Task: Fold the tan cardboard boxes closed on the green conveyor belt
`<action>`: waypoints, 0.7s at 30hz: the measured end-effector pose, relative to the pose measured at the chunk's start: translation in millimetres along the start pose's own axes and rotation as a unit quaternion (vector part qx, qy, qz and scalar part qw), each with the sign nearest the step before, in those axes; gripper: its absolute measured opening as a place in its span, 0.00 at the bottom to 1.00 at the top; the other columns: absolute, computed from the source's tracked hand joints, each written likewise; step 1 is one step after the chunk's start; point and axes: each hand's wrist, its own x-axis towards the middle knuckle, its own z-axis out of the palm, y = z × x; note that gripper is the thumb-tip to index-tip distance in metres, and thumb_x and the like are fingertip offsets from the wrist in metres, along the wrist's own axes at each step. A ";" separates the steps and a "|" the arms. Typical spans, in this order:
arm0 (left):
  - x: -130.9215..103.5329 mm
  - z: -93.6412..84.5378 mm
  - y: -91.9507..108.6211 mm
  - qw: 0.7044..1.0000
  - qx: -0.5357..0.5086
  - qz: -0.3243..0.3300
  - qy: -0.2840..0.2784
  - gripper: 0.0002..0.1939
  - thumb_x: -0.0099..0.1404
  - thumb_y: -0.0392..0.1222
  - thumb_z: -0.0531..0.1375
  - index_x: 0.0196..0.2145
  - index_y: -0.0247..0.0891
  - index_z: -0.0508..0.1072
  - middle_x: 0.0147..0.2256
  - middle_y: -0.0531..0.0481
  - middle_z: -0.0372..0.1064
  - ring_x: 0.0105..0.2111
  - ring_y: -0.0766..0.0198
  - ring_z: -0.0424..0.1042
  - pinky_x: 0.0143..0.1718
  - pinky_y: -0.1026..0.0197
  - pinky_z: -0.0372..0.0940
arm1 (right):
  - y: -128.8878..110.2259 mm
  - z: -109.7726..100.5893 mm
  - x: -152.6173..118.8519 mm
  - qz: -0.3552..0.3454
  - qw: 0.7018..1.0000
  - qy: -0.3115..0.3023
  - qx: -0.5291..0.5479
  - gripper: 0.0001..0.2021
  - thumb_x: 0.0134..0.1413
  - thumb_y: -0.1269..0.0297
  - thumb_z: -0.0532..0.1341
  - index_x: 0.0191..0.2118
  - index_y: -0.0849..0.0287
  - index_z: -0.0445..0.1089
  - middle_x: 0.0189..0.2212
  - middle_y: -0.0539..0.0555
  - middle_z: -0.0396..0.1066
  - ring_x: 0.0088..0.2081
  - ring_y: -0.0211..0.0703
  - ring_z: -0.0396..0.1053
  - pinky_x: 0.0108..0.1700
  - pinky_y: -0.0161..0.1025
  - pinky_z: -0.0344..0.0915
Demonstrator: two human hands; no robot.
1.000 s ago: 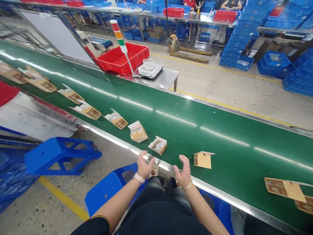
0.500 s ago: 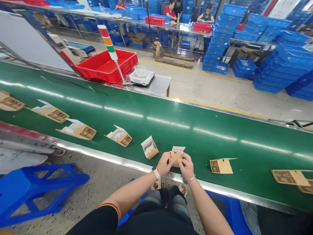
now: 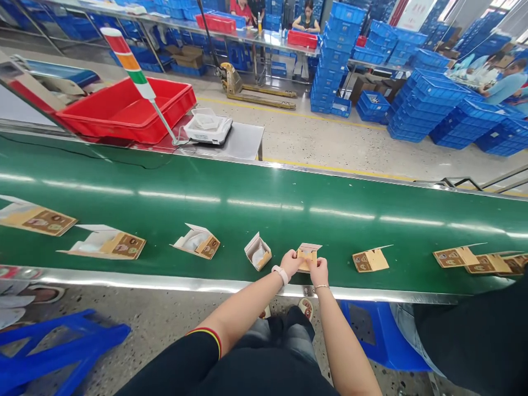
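Now, from the left, note the open carton (image 3: 128,246) on the green belt (image 3: 264,181): brown printed panel, lettering unreadable. Your left hand (image 3: 291,265), empty one second ago, has closed, fingers curled, on the small box (image 3: 306,254) at the belt's near side; your right hand (image 3: 319,271), likewise curled, grips its right side, giving two-handed control. Far right, the white sign's (image 3: 411,15) red writing is illegible.

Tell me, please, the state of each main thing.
Left hand: gripping held box
Right hand: gripping held box
Held box: lid flap raised
Nearest left box: open, white item inside
Nearest right box: not fully closed
Scale: clear container on top
Red bin: open-topped
Crates: stacked
Signal light: lit or not, unclear
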 end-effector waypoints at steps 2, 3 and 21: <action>-0.3 8.6 3.9 1.000 0.011 0.001 0.003 0.23 0.50 0.42 0.64 0.20 0.41 0.49 0.18 0.62 0.46 0.20 0.72 0.50 0.23 0.67 0.51 | 2.5 -5.1 4.7 0.000 1.000 -0.010 0.000 0.18 0.38 0.47 0.63 0.25 0.53 0.56 0.18 0.45 0.60 0.21 0.39 0.60 0.24 0.36 0.58; -2.7 10.7 5.1 1.000 0.017 0.006 0.004 0.22 0.51 0.42 0.64 0.20 0.41 0.50 0.18 0.62 0.47 0.20 0.71 0.51 0.24 0.67 0.51 | 2.3 -9.0 6.5 -0.001 1.000 -0.012 0.000 0.18 0.38 0.47 0.62 0.25 0.53 0.56 0.18 0.45 0.60 0.21 0.39 0.60 0.24 0.36 0.58; -33.5 -85.5 -46.9 0.831 0.362 0.383 0.178 0.20 0.65 0.46 0.52 0.54 0.41 0.65 0.54 0.40 0.65 0.57 0.46 0.57 0.48 0.46 0.55 | -55.0 26.0 -7.3 -0.453 0.844 -0.274 -0.088 0.26 0.45 0.48 0.64 0.50 0.54 0.68 0.51 0.57 0.69 0.56 0.57 0.59 0.56 0.58 0.57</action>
